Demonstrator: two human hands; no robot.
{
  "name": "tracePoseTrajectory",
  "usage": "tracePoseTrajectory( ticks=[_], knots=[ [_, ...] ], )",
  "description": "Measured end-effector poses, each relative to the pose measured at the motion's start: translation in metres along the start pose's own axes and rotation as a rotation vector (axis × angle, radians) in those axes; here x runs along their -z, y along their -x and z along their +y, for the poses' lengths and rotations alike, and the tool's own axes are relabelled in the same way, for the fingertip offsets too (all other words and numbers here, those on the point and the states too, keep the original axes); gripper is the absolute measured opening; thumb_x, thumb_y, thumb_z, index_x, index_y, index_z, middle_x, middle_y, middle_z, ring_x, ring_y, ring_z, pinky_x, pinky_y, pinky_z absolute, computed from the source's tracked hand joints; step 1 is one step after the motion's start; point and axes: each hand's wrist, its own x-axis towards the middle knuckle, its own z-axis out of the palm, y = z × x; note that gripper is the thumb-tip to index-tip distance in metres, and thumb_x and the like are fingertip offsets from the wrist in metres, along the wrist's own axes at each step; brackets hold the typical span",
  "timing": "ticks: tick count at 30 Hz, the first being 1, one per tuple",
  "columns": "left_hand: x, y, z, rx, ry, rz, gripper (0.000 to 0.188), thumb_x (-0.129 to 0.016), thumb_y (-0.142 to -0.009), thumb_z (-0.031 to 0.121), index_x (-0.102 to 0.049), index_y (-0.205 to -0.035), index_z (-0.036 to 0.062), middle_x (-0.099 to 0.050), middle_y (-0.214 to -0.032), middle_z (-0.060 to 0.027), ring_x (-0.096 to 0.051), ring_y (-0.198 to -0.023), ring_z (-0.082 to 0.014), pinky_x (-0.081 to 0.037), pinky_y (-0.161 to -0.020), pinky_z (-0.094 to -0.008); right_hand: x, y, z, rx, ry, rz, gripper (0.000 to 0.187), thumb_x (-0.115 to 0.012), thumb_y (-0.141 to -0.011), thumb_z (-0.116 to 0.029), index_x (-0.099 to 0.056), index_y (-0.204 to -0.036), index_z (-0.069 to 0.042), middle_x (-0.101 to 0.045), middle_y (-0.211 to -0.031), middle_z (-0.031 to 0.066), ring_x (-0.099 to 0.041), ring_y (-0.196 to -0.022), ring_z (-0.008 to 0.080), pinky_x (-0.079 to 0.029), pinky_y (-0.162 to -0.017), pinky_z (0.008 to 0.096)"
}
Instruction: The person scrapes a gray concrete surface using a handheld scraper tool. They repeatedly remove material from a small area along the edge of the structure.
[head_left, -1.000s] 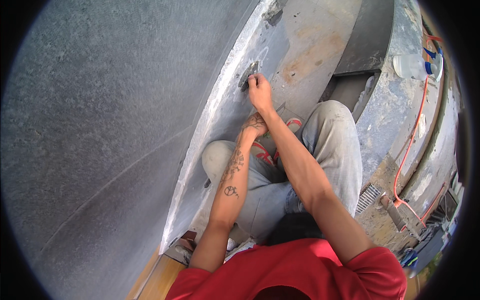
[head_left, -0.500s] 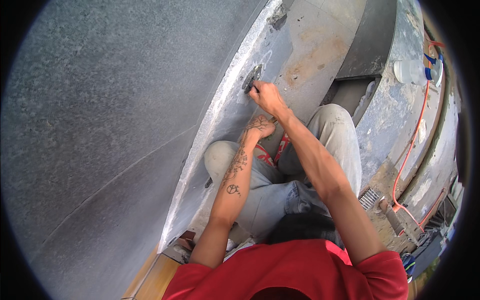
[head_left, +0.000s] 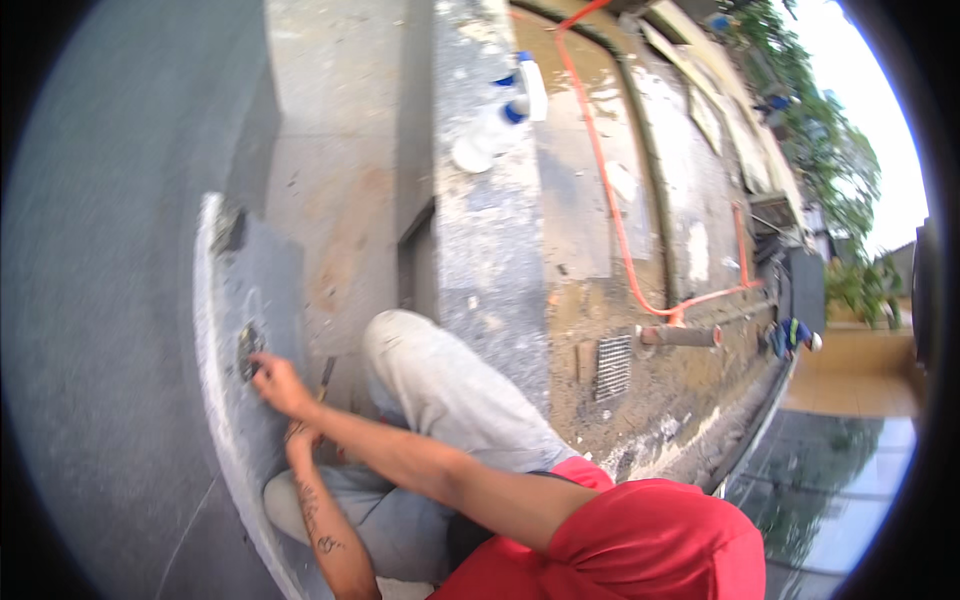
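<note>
My right hand (head_left: 283,387) is closed in a pinch against a dark rough patch (head_left: 249,347) on the inner face of a grey stone slab edge (head_left: 262,270). Whatever its fingers hold, if anything, is too small or hidden to name. Below it, partly behind my right forearm, my tattooed left hand (head_left: 299,446) is closed around a thin stick-like tool (head_left: 327,373) whose narrow end points away from me. The tool's other end is hidden. The slab edge has a pale, rough rim and a second broken spot (head_left: 230,228) farther along.
A wide dark grey surface (head_left: 110,300) fills the left side. My bent knee (head_left: 405,345) is beside a stone ledge (head_left: 490,260) carrying a white bottle with a blue cap (head_left: 490,135). Beyond lie an orange hose (head_left: 610,200), a metal grate (head_left: 613,367), a pipe (head_left: 680,336) and a distant person (head_left: 793,337).
The view has swung to the right, bringing in more of the ground, greenery and a distant person. My right hand stays at the dark patch; my left hand remains closed just below it.
</note>
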Motion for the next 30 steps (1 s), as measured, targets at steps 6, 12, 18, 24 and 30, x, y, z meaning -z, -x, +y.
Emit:
tracePoseTrajectory(
  ticks=[6, 12, 18, 24, 30],
  knots=[
    [-0.013, -0.007, 0.031, 0.063, 0.025, 0.024, 0.051, -0.049, -0.090, 0.043, -0.062, -0.118, 0.0028, -0.060, -0.121, -0.0193, -0.058, -0.108, -0.0343, -0.046, -0.090, -0.0441, 0.009, -0.023, 0.020, 0.084, 0.263, 0.024, 0.018, -0.056, -0.089, -0.008, -0.060, -0.101, 0.004, -0.065, -0.077, 0.0229, -0.065, -0.071, 0.0421, -0.051, -0.067, 0.0453],
    [-0.009, -0.009, 0.021, 0.133, 0.006, 0.018, 0.049, -0.050, -0.088, 0.042, -0.064, -0.111, 0.0016, -0.065, -0.109, -0.0186, -0.063, -0.096, -0.0328, -0.049, -0.081, -0.0436, 0.031, -0.037, 0.018, 0.212, 0.471, -0.176, 0.023, -0.067, -0.087, -0.014, -0.061, -0.100, 0.003, -0.065, -0.090, 0.0257, -0.063, -0.095, 0.0431, -0.049, -0.077, 0.0462],
    [-0.003, -0.011, -0.003, 0.191, 0.041, 0.055, 0.047, -0.052, -0.087, 0.041, -0.066, -0.105, 0.0003, -0.069, -0.098, -0.0179, -0.068, -0.083, -0.0314, -0.051, -0.071, -0.0432, 0.032, -0.046, -0.024, 0.092, 0.443, -0.437, 0.026, -0.077, -0.079, -0.016, -0.063, -0.093, 0.001, -0.064, -0.086, 0.0236, -0.065, -0.091, 0.0401, -0.050, -0.075, 0.0452],
    [-0.018, -0.018, 0.001, 0.122, -0.007, 0.057, 0.031, -0.055, -0.084, 0.029, -0.060, -0.081, -0.0015, -0.061, -0.066, -0.0144, -0.058, -0.051, -0.0277, -0.042, -0.047, -0.0399, 0.048, -0.061, 0.000, 0.159, 0.527, -0.460, 0.024, -0.078, -0.076, -0.012, -0.062, -0.090, 0.001, -0.063, -0.078, 0.0244, -0.065, -0.085, 0.0424, -0.051, -0.073, 0.0458],
    [-0.006, -0.005, -0.001, 0.076, 0.202, 0.064, 0.030, -0.054, -0.087, 0.025, -0.055, -0.071, -0.0003, -0.054, -0.057, -0.0107, -0.049, -0.041, -0.0214, -0.035, -0.038, -0.0370, 0.026, -0.044, -0.013, 0.254, 0.688, -0.503, 0.021, -0.059, -0.088, -0.016, -0.058, -0.091, 0.005, -0.065, -0.086, 0.0261, -0.063, -0.084, 0.0462, -0.051, -0.072, 0.0503]
  ],
)
